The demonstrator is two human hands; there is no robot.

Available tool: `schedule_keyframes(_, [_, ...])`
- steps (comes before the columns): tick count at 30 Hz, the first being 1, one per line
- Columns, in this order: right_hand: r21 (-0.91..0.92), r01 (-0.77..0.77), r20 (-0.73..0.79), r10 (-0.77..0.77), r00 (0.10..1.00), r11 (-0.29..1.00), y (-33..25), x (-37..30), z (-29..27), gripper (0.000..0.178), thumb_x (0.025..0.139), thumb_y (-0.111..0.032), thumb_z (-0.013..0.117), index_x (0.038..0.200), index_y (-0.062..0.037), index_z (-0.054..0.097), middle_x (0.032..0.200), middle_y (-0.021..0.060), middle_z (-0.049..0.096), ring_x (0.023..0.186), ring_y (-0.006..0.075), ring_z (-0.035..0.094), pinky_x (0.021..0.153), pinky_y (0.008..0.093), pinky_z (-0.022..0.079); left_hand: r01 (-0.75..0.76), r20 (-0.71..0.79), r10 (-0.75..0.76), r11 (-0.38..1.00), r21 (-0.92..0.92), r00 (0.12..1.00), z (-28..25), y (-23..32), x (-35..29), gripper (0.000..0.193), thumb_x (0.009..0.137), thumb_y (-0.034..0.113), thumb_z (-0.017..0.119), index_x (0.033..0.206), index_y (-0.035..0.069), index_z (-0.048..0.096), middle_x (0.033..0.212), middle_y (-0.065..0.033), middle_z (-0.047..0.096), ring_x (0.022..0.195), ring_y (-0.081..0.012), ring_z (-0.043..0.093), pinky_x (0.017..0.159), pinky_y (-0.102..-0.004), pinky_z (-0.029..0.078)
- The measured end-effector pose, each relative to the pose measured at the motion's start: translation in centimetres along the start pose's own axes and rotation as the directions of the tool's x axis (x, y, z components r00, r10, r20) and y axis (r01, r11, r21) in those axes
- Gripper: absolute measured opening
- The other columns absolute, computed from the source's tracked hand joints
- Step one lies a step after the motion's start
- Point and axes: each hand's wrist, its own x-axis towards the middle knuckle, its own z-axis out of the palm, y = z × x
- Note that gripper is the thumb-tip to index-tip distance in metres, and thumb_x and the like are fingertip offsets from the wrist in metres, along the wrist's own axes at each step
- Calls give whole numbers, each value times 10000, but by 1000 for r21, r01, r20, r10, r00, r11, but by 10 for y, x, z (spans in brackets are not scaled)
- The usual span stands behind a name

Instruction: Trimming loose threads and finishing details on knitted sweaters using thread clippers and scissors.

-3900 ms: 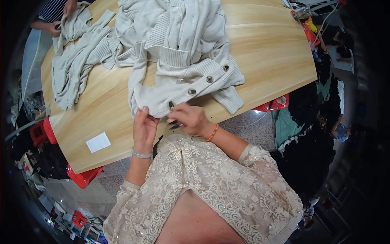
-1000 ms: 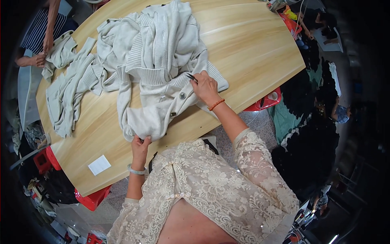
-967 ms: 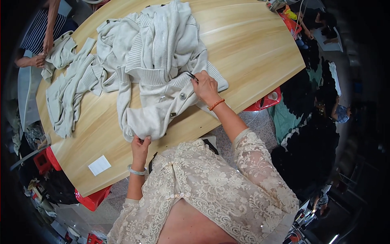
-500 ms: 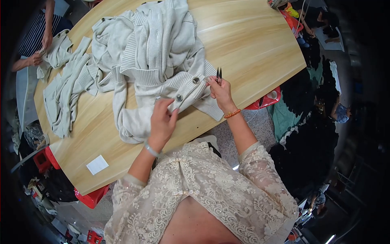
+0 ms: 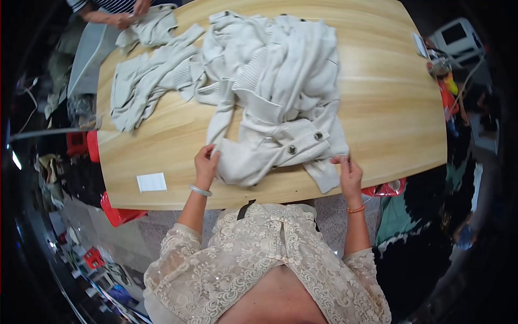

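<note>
A cream knitted cardigan (image 5: pixel 244 156) lies at the near edge of the table, with dark round buttons (image 5: pixel 292 149) along its ribbed band. My left hand (image 5: pixel 206 163) pinches its left side, thumb and fingers closed on the knit. At the right side my right hand (image 5: pixel 350 174) is closed on the edge of the cardigan near a sleeve. Whether thread snips are still tucked in that hand I cannot make out. Behind the near cardigan rises a heap of cream knitwear (image 5: pixel 307 59), running into it.
Another cream knit garment (image 5: pixel 148 83) spreads at the left of the wooden table (image 5: pixel 388 108). A co-worker's hands (image 5: pixel 129 17) hold a cream knit at the far left. A white paper slip (image 5: pixel 151 182) lies near the left front edge. Red stools (image 5: pixel 120 210) stand below the table.
My left hand has moved from the button band to the cardigan's left side. My right hand has left the band's end for the right edge. The view has turned, shifting the table rightward.
</note>
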Motion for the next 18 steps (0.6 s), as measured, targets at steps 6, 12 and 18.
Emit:
schedule_keyframes(6, [120,240,425,-268,864,963,-97,-21,106,455,766,-143,738,1177,-23,583,1059,23,635,783,50,541,687,188,423,66,368,106,902,-426,924,59,71,-68,173,858,49,615,1026,11,610,889,-18,629,779,-74,564,683,-207,463])
schedule_keyframes(12, [54,38,603,-63,795,998,-61,-14,138,269,828,-155,669,1042,6,644,794,-25,625,695,41,523,634,197,426,213,388,66,745,-632,919,15,54,-71,358,871,52,615,1208,13,499,1040,-74,609,949,-123,587,814,-239,485])
schedule_keyframes(18, [473,-157,365,-30,931,867,-124,-2,107,161,915,-148,577,1007,-35,646,740,-44,592,505,-9,420,417,163,293,-589,245,570,808,2,784,12,45,-72,654,726,89,731,1303,20,431,1250,-132,511,1123,-312,525,1031,-402,358])
